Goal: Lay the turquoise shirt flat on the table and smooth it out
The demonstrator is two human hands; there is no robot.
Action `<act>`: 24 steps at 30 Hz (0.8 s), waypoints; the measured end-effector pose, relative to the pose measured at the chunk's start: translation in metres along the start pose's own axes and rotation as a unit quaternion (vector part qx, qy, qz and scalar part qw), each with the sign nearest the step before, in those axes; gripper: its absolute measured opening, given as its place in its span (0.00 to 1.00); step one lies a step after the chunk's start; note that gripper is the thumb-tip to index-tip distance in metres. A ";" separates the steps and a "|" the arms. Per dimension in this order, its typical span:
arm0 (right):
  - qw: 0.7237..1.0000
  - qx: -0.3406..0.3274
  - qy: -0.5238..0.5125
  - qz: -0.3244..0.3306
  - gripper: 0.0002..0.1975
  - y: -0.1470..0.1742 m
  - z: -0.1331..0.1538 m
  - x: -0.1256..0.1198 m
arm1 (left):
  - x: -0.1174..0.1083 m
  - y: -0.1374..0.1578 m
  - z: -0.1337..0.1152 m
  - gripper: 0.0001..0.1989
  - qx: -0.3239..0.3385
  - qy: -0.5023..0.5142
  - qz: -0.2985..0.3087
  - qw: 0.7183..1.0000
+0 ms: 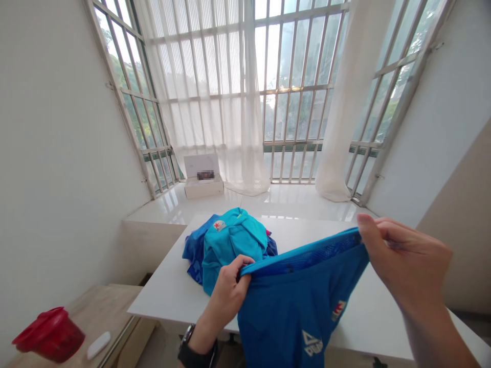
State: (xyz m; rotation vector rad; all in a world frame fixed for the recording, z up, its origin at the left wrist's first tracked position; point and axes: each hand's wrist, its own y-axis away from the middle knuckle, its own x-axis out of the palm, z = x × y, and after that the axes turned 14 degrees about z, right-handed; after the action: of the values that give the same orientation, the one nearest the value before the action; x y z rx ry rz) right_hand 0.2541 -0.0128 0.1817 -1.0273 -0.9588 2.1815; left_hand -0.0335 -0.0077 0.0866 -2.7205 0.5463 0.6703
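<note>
A blue sports garment (284,312) with a white triangle logo, lettering and a small red-and-white patch hangs before me, its lower part cut off by the frame. Its top edge is pulled taut between my hands, and the opening shows a darker blue mesh inside. My left hand (232,286), with a black watch on the wrist, pinches the left end of that edge. At the opposite end, my right hand (402,255) grips it, thumb uppermost. Just behind my left hand lies a heap of clothes (233,235) in turquoise and darker blue.
The heap rests on a white table (169,286), which meets a glossy white sill (295,202). A white box (204,188) stands there, under barred windows with sheer curtains (245,128). Lower left are a red bucket (51,335) and a small white object (98,345).
</note>
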 end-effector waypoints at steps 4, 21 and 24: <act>0.995 0.018 -0.067 0.076 0.18 -0.014 -0.011 0.001 | -0.010 -0.004 0.005 0.15 -0.026 0.085 -0.030 0.996; 0.864 0.238 -0.402 0.188 0.13 0.059 -0.075 0.055 | -0.008 -0.023 -0.013 0.19 0.085 -0.077 0.090 0.989; 0.876 0.268 -0.399 -0.042 0.10 -0.008 -0.091 0.017 | -0.008 -0.034 0.032 0.35 -0.053 -0.299 -0.073 0.950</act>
State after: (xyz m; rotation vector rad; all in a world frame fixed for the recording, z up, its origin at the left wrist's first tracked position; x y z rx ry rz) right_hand 0.3195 0.0374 0.1392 0.2117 -0.6002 2.5988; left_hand -0.0380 0.0357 0.0698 -2.4225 0.1604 1.4363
